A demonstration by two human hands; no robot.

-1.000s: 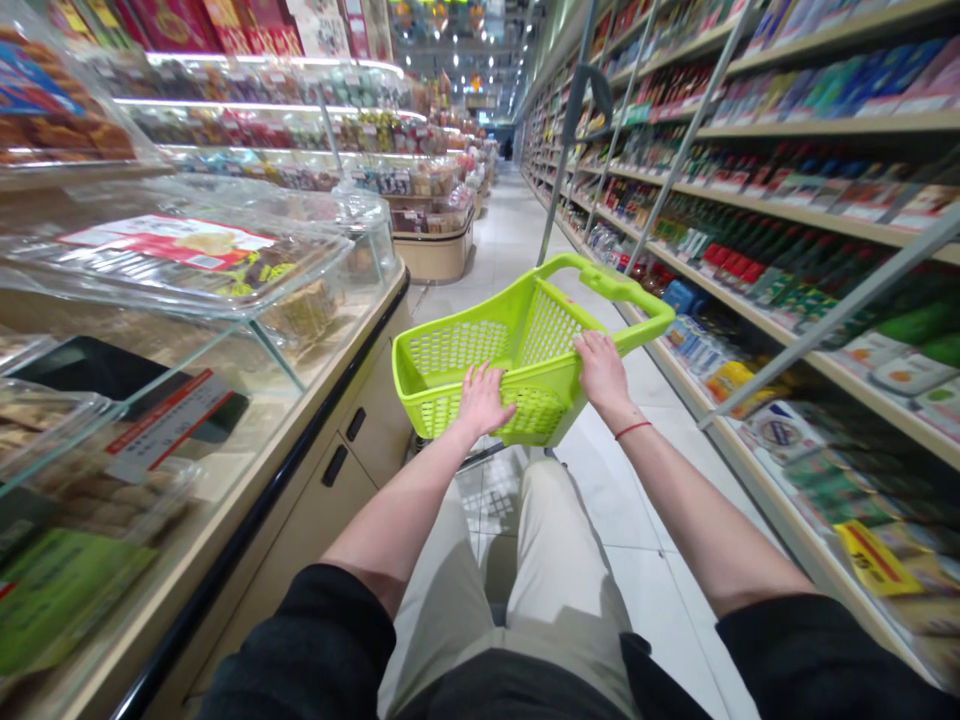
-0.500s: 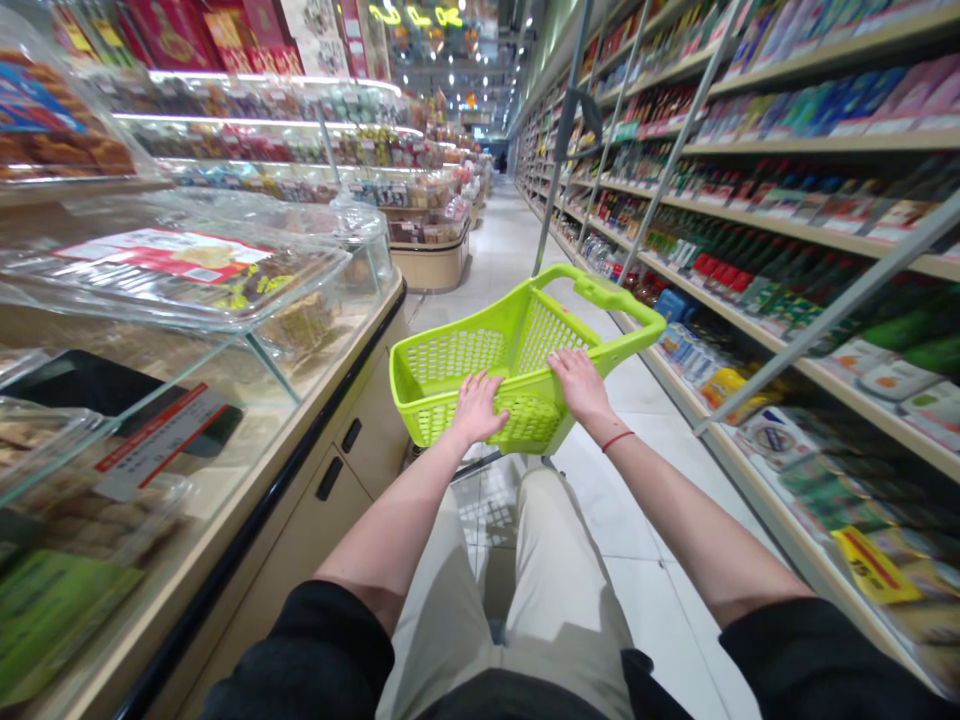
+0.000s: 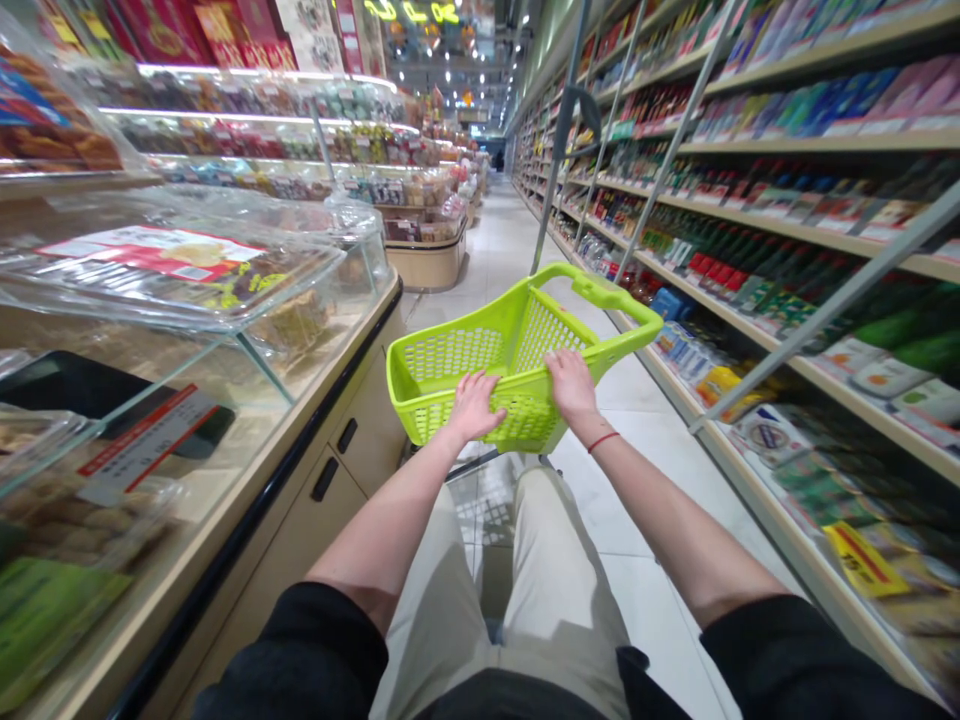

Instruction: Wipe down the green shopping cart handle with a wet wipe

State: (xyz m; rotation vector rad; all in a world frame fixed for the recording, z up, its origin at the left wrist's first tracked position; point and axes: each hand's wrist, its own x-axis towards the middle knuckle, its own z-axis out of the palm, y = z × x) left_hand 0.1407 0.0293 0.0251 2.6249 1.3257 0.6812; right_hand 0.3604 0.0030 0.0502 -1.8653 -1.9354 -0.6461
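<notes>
A bright green plastic shopping cart (image 3: 450, 357) with perforated sides stands before me, turned sideways. Its basket looks bare inside as far as it shows. My left hand (image 3: 474, 405) is closed over the near rim, thumb on the outer side and fingers reaching inward. Farther right on that same rim, my right hand (image 3: 571, 382) grips near where the handle (image 3: 626, 303) begins; a red string bracelet (image 3: 603, 442) circles that wrist. The fingertips of both hands are partly hidden behind the rim.
Along the left runs a display counter (image 3: 360, 330) with clear-covered packaged food (image 3: 187, 265). A tall shelf (image 3: 810, 370) of bottles and packets lines the right, with a slanted metal ladder (image 3: 750, 385) against it. The tiled aisle (image 3: 491, 225) stretches ahead between them.
The cart and both hands sit very slightly farther left in the picture, along with the surroundings. Both hands keep the same hold on the rim.
</notes>
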